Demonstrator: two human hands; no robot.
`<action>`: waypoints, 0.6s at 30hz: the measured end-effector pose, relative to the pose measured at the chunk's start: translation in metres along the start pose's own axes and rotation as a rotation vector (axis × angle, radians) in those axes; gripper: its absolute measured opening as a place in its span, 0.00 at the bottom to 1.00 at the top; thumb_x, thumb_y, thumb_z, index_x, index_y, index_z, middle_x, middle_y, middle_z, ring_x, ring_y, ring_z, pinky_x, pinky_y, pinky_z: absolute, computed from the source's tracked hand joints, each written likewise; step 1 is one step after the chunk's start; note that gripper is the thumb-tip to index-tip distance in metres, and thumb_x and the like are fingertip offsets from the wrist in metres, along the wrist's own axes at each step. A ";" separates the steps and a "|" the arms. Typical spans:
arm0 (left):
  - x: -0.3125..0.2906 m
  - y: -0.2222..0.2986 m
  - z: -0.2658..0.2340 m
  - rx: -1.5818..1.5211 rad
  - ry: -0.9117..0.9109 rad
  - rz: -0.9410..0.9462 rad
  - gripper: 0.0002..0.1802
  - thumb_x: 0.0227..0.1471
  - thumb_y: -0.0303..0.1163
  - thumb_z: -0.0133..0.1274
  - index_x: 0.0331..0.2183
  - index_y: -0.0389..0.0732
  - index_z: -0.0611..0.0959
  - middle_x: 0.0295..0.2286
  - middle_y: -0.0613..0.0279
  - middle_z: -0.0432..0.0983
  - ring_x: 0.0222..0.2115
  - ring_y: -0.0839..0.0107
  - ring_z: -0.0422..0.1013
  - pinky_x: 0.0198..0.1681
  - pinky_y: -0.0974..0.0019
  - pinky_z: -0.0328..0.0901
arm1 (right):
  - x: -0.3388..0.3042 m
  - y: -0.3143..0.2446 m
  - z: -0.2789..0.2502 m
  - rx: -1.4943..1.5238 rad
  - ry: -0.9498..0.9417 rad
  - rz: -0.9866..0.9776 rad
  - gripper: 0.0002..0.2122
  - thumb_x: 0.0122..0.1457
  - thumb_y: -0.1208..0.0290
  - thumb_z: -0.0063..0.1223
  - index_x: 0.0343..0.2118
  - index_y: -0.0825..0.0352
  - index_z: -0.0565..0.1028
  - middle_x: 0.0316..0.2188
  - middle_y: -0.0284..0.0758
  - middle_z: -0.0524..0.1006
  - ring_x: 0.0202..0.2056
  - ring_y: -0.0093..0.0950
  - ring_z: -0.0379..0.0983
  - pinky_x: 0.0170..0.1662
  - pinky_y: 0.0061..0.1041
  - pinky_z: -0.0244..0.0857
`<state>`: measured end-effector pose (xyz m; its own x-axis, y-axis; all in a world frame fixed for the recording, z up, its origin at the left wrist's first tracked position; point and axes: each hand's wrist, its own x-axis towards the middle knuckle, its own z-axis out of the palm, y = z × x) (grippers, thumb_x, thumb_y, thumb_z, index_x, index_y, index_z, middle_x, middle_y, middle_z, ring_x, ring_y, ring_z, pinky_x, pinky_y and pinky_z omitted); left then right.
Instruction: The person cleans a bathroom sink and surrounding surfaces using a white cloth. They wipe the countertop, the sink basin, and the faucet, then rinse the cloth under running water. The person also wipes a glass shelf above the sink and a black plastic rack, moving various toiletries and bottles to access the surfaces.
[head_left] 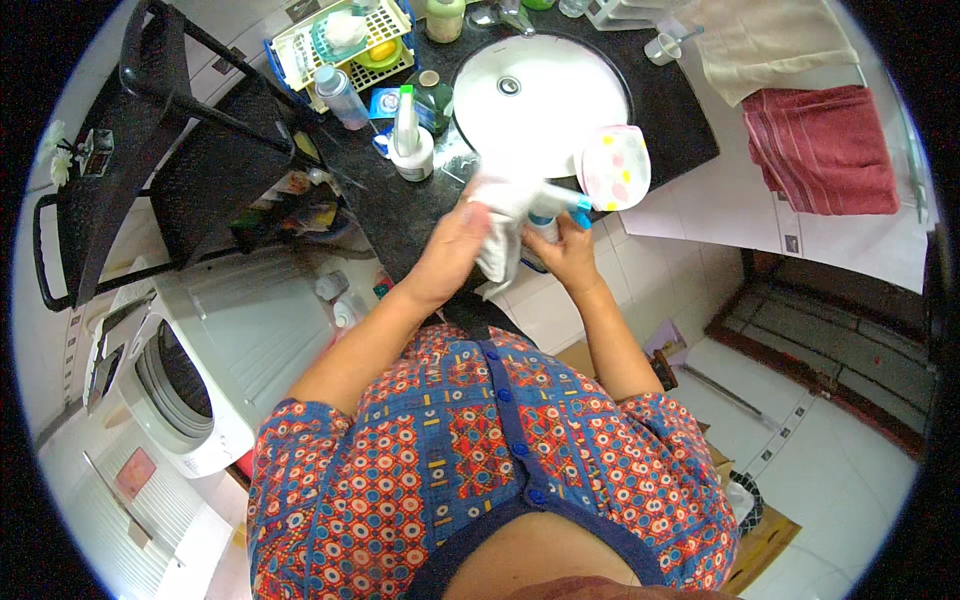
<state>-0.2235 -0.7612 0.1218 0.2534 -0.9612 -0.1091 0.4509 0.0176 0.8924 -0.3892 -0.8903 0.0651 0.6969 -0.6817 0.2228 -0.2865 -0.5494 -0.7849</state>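
In front of the sink, my left hand (450, 252) is closed on a whitish cloth (498, 250), both smeared by motion. The cloth covers part of a spray bottle with a blue nozzle (580, 208). My right hand (568, 255) wraps round this bottle, fingers curled just below the blue part. A small white dish with pink and yellow spots (614, 168) rests at the sink's near right rim. The white round sink (530, 110) lies just beyond my hands. Left of the cloth stands a white pump bottle (411, 150) on the black counter (385, 215).
A basket rack (350, 45) with bowls and a clear bottle (340, 97) crowd the counter's left. A black shelf (200, 100) and a washing machine (190, 390) stand at left. Towels, one of them red (825, 150), hang at right. A white cup (662, 48) sits behind the sink's right.
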 end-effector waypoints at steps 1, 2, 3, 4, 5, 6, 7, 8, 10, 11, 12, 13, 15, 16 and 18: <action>0.016 -0.003 0.014 0.264 0.105 0.306 0.25 0.61 0.39 0.43 0.54 0.34 0.69 0.52 0.54 0.67 0.53 0.68 0.63 0.58 0.65 0.54 | 0.001 -0.008 -0.001 -0.028 -0.039 -0.024 0.18 0.44 0.67 0.66 0.38 0.68 0.75 0.31 0.43 0.78 0.34 0.41 0.77 0.37 0.33 0.71; 0.025 -0.003 0.017 0.517 0.072 0.386 0.22 0.60 0.39 0.46 0.51 0.35 0.73 0.49 0.52 0.68 0.51 0.64 0.64 0.56 0.64 0.55 | 0.005 -0.019 -0.002 -0.024 -0.036 -0.067 0.16 0.42 0.72 0.64 0.36 0.68 0.75 0.27 0.42 0.78 0.30 0.41 0.77 0.34 0.33 0.71; 0.032 -0.002 0.021 0.767 0.028 0.459 0.20 0.58 0.39 0.48 0.47 0.35 0.77 0.46 0.50 0.70 0.50 0.61 0.65 0.54 0.63 0.57 | 0.003 -0.016 -0.001 -0.057 -0.040 -0.071 0.16 0.42 0.74 0.63 0.36 0.67 0.75 0.27 0.42 0.78 0.30 0.41 0.77 0.34 0.33 0.71; 0.037 0.000 0.024 0.755 0.055 0.403 0.19 0.58 0.39 0.49 0.44 0.35 0.78 0.43 0.50 0.71 0.47 0.59 0.67 0.51 0.63 0.59 | 0.001 -0.010 0.000 -0.089 -0.043 -0.076 0.16 0.41 0.75 0.62 0.36 0.67 0.75 0.27 0.42 0.78 0.29 0.41 0.77 0.33 0.33 0.71; 0.041 0.003 0.027 0.742 0.080 0.347 0.17 0.57 0.39 0.49 0.42 0.35 0.79 0.40 0.49 0.72 0.43 0.58 0.68 0.48 0.62 0.61 | -0.002 -0.005 0.000 -0.122 -0.047 -0.080 0.16 0.41 0.76 0.61 0.36 0.66 0.75 0.26 0.41 0.78 0.29 0.41 0.77 0.32 0.33 0.71; 0.045 0.005 0.028 0.733 0.110 0.293 0.16 0.57 0.39 0.50 0.39 0.36 0.80 0.36 0.49 0.73 0.40 0.56 0.70 0.45 0.62 0.63 | -0.003 -0.008 -0.003 -0.206 -0.154 -0.036 0.16 0.41 0.77 0.60 0.37 0.66 0.75 0.28 0.42 0.78 0.29 0.40 0.77 0.32 0.32 0.71; 0.047 0.003 0.025 0.655 0.137 0.259 0.16 0.57 0.39 0.50 0.37 0.35 0.80 0.33 0.50 0.73 0.36 0.56 0.70 0.42 0.61 0.63 | -0.002 -0.011 -0.003 -0.184 -0.119 -0.053 0.16 0.41 0.78 0.59 0.38 0.66 0.75 0.28 0.41 0.78 0.29 0.40 0.77 0.32 0.32 0.71; 0.050 -0.002 0.022 0.577 0.163 0.225 0.16 0.57 0.39 0.50 0.35 0.35 0.79 0.30 0.51 0.72 0.32 0.56 0.69 0.39 0.61 0.64 | -0.001 -0.016 -0.001 -0.162 -0.083 -0.070 0.17 0.41 0.78 0.59 0.38 0.67 0.75 0.28 0.41 0.78 0.28 0.40 0.77 0.32 0.32 0.71; 0.054 -0.010 0.019 0.491 0.199 0.160 0.17 0.59 0.40 0.48 0.33 0.35 0.79 0.24 0.58 0.74 0.25 0.63 0.70 0.32 0.65 0.66 | -0.001 -0.021 0.000 -0.121 -0.059 -0.061 0.16 0.43 0.80 0.59 0.38 0.68 0.74 0.31 0.41 0.78 0.30 0.38 0.77 0.33 0.30 0.71; 0.055 -0.013 0.018 0.268 0.209 0.060 0.17 0.60 0.40 0.47 0.34 0.35 0.79 0.26 0.59 0.75 0.26 0.66 0.70 0.33 0.66 0.66 | -0.003 -0.020 0.003 0.003 -0.031 -0.043 0.16 0.43 0.80 0.59 0.38 0.68 0.74 0.32 0.40 0.78 0.31 0.37 0.77 0.34 0.29 0.71; 0.056 -0.014 0.018 0.046 0.217 -0.039 0.17 0.60 0.40 0.46 0.34 0.35 0.79 0.27 0.61 0.75 0.27 0.69 0.70 0.33 0.67 0.66 | -0.004 -0.020 0.008 0.128 -0.003 -0.025 0.15 0.44 0.81 0.59 0.38 0.69 0.74 0.33 0.40 0.77 0.32 0.36 0.77 0.35 0.28 0.71; 0.057 -0.014 0.018 -0.176 0.223 -0.138 0.17 0.61 0.40 0.44 0.35 0.35 0.79 0.28 0.62 0.76 0.28 0.72 0.70 0.34 0.68 0.66 | -0.004 -0.021 0.010 0.253 0.027 -0.007 0.15 0.45 0.81 0.59 0.39 0.69 0.74 0.34 0.40 0.77 0.33 0.35 0.77 0.36 0.28 0.70; 0.053 -0.028 0.010 -0.102 0.214 -0.184 0.18 0.63 0.40 0.42 0.39 0.35 0.78 0.33 0.64 0.76 0.32 0.77 0.70 0.37 0.70 0.66 | -0.004 -0.021 0.007 0.208 0.031 -0.040 0.16 0.47 0.80 0.61 0.40 0.69 0.73 0.38 0.39 0.76 0.37 0.32 0.76 0.40 0.26 0.70; 0.050 -0.034 0.008 -0.079 0.237 -0.189 0.18 0.63 0.40 0.42 0.39 0.35 0.78 0.34 0.63 0.76 0.32 0.77 0.70 0.37 0.70 0.66 | -0.006 -0.019 0.008 0.245 0.006 0.001 0.16 0.47 0.80 0.61 0.41 0.69 0.73 0.38 0.39 0.76 0.38 0.32 0.75 0.40 0.27 0.70; 0.044 -0.046 0.002 -0.116 0.266 -0.187 0.20 0.63 0.42 0.42 0.44 0.35 0.77 0.36 0.61 0.76 0.36 0.75 0.71 0.41 0.69 0.66 | -0.009 -0.016 0.010 0.286 -0.006 0.043 0.17 0.48 0.78 0.63 0.42 0.69 0.72 0.40 0.38 0.75 0.40 0.30 0.74 0.43 0.28 0.69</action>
<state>-0.2343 -0.8052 0.0769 0.3650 -0.8454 -0.3900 0.6007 -0.1062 0.7924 -0.3843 -0.8709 0.0703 0.6920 -0.6982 0.1835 -0.1192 -0.3612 -0.9249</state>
